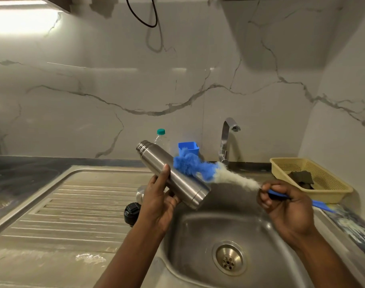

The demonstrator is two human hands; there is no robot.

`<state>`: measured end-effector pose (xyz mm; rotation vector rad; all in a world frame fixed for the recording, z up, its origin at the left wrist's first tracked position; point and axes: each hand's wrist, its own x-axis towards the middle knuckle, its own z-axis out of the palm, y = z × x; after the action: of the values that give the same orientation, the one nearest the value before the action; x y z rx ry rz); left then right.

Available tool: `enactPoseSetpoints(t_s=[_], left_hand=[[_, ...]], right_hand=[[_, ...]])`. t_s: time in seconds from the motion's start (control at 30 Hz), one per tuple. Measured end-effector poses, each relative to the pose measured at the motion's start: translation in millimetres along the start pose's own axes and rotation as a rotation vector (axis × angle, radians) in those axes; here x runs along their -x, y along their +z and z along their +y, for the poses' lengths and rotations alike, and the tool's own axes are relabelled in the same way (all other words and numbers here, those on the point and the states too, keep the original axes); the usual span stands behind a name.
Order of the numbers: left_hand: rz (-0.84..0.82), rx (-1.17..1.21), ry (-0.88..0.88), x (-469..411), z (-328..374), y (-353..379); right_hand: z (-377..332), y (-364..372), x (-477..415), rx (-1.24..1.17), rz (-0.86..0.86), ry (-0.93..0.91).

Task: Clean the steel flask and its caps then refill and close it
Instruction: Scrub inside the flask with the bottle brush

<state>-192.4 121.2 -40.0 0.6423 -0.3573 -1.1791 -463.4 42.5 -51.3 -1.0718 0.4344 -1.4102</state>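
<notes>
My left hand (158, 199) grips the steel flask (177, 175), which lies tilted over the sink basin (200, 242) with its open mouth up and to the left. My right hand (285, 206) holds the blue handle of a bottle brush (200, 166). The brush's blue and white bristles press against the flask's outer side. A black cap (131, 210) sits on the drainboard just left of my left wrist. A steel cap (140, 193) shows partly behind my left hand.
A steel drainboard (63, 215) spreads to the left. The tap (226, 140) stands behind the basin, with a blue tub (188, 147) and a clear plastic bottle (161, 139) beside it. A yellow basket (314, 179) holding scrub pads sits at the right.
</notes>
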Motion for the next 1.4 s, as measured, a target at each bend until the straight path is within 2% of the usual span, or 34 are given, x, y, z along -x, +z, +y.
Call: enactPoseSetpoints(t_s=[0.1, 0.23, 0.43, 0.57, 0.83, 0.97, 1.17, 1.3, 1.4], left_hand=[[-0.005, 0.005, -0.013, 1.4, -2.4, 1.0], [-0.016, -0.014, -0.025, 2.2, -0.1, 2.1], [-0.014, -0.078, -0.002, 6.6, -7.2, 8.2], [-0.017, -0.079, 0.019, 4.4, -0.7, 3.9], [-0.077, -0.132, 0.03, 7.5, -5.1, 6.4], [-0.107, -0.108, 0.005, 5.5, -2.4, 2.7], [-0.12, -0.241, -0.02, 7.3, -8.7, 4.0], [-0.13, -0.272, -0.001, 7.2, -6.7, 1.8], [-0.149, -0.298, -0.001, 8.6, -6.6, 2.8]], right_hand=[[3.4, 4.0, 0.9, -0.009, -0.014, 0.028], [-13.4, -0.9, 0.4, -0.043, 0.057, -0.009], [7.9, 7.6, 2.8, 0.001, -0.008, 0.037], [-6.5, -0.1, 0.1, -0.059, 0.041, 0.023], [6.2, 8.8, 2.9, -0.013, 0.021, 0.022], [-5.3, 1.4, 1.2, -0.083, 0.063, -0.006], [6.6, 16.4, 4.1, 0.01, -0.023, -0.016], [-2.4, 12.2, 3.2, -0.091, 0.047, -0.02], [1.0, 15.9, 4.1, -0.082, 0.028, -0.029]])
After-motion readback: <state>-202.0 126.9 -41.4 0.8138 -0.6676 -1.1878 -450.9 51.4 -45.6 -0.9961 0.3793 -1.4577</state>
